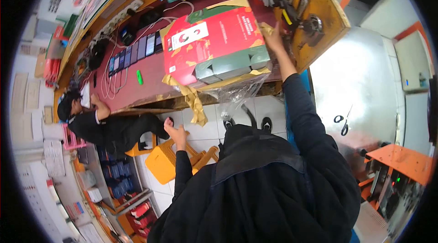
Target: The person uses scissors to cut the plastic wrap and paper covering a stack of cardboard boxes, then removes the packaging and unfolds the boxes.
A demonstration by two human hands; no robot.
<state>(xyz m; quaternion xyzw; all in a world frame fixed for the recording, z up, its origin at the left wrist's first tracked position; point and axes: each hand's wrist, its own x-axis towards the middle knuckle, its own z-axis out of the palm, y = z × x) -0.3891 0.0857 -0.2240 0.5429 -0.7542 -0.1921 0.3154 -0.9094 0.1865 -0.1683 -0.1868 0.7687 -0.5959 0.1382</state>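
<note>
A large red and green printed cardboard box (228, 33) lies on the dark red workbench, with torn brown wrapping paper (194, 101) hanging off its front left corner. Clear plastic film (232, 97) droops from the front edge below it. My right hand (273, 40) is at the box's right side, its fingers closed on brown paper at the corner; the box partly hides them. Away from the box, over the floor near a yellow stool, my left hand (177, 134) is open and holds nothing.
Several phones (134, 51) lie in a row left of the box, among white cables. A green marker (139, 77) is in front of them. Another person (109, 124) sits at the bench's left end. Yellow stools (162, 161) stand below; scissors (344, 122) lie on the metal surface at right.
</note>
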